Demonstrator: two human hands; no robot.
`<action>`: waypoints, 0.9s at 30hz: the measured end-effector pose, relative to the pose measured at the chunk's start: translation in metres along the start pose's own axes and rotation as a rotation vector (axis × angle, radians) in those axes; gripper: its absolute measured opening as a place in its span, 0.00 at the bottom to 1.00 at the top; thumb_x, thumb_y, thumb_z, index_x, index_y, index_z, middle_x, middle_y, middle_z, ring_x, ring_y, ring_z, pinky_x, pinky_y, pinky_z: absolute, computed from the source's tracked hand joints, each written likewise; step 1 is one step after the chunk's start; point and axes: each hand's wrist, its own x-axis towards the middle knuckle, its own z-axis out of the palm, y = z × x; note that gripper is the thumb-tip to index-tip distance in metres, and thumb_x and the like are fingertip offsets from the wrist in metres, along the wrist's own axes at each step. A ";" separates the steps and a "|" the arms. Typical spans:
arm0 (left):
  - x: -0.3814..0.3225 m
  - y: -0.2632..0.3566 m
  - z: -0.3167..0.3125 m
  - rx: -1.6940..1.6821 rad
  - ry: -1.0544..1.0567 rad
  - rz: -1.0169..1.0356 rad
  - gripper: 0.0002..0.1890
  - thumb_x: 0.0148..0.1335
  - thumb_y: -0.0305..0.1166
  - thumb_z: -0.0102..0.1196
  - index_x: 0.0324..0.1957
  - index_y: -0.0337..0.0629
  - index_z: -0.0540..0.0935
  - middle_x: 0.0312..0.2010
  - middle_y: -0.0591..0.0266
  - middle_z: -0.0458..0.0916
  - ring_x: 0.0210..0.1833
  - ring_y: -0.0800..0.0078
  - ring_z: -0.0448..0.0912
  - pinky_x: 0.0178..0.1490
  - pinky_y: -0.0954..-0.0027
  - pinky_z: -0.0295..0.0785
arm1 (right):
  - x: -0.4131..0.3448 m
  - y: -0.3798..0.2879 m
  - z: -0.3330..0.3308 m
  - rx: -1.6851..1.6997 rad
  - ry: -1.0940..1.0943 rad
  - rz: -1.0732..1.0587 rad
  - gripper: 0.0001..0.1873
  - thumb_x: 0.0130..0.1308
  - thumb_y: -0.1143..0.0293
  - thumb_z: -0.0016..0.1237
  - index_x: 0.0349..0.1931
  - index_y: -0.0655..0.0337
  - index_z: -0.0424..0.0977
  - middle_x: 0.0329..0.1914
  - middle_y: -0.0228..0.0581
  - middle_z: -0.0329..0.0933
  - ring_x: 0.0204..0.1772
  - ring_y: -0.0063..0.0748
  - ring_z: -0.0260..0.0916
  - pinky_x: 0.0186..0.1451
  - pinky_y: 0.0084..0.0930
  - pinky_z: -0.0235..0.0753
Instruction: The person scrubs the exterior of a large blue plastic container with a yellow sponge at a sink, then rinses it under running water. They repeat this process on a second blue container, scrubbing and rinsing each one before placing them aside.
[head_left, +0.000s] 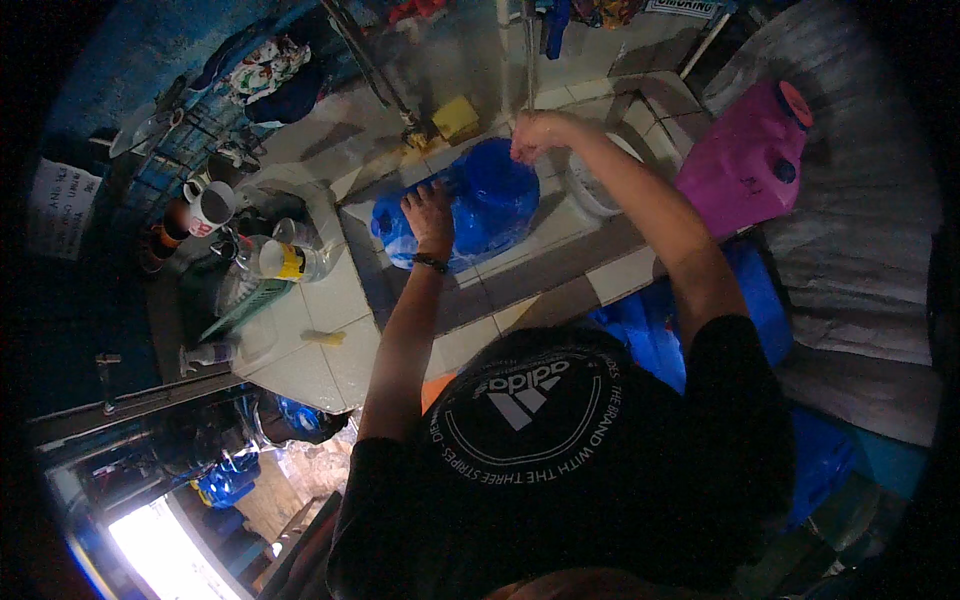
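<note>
A blue plastic water container (484, 225) lies on its side in the tiled sink (480, 289), with whitish streaks on its surface. My left hand (431, 217) rests on the container near its small capped spout, fingers spread over it. My right hand (531, 137) is raised at the container's wide round end, fingers curled; whether it holds anything cannot be seen. A white round tub (581, 180) stands in the sink to the right, partly behind my right forearm. A yellow sponge or cloth (455, 120) lies on the sink's far edge.
A pink container (742, 161) with a red cap lies at the right end of the sink. On the left counter are a clear bottle with a yellow label (281, 260), mugs (214, 204) and a green rack (244, 309). Blue containers (649, 330) stand below the sink at the right.
</note>
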 end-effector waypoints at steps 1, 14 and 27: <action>0.001 0.003 -0.002 0.001 -0.110 -0.044 0.22 0.55 0.44 0.56 0.49 0.43 0.73 0.41 0.55 0.75 0.44 0.58 0.74 0.56 0.49 0.63 | -0.002 -0.001 0.000 0.104 -0.095 -0.031 0.13 0.56 0.75 0.49 0.40 0.76 0.73 0.41 0.52 0.75 0.43 0.38 0.76 0.45 0.29 0.79; 0.016 0.044 0.028 -1.814 -0.777 -0.389 0.10 0.54 0.32 0.58 0.36 0.35 0.79 0.31 0.61 0.80 0.33 0.72 0.78 0.39 0.71 0.74 | 0.001 -0.011 0.014 0.385 -0.300 -0.151 0.15 0.56 0.74 0.48 0.43 0.73 0.73 0.41 0.52 0.77 0.43 0.38 0.77 0.49 0.27 0.77; 0.030 0.136 0.034 -2.473 -0.323 -1.102 0.12 0.63 0.44 0.45 0.32 0.47 0.72 0.22 0.66 0.69 0.26 0.70 0.69 0.33 0.64 0.68 | -0.025 -0.012 0.001 0.181 -0.137 -0.105 0.10 0.55 0.73 0.49 0.36 0.69 0.77 0.37 0.43 0.78 0.37 0.32 0.77 0.42 0.26 0.79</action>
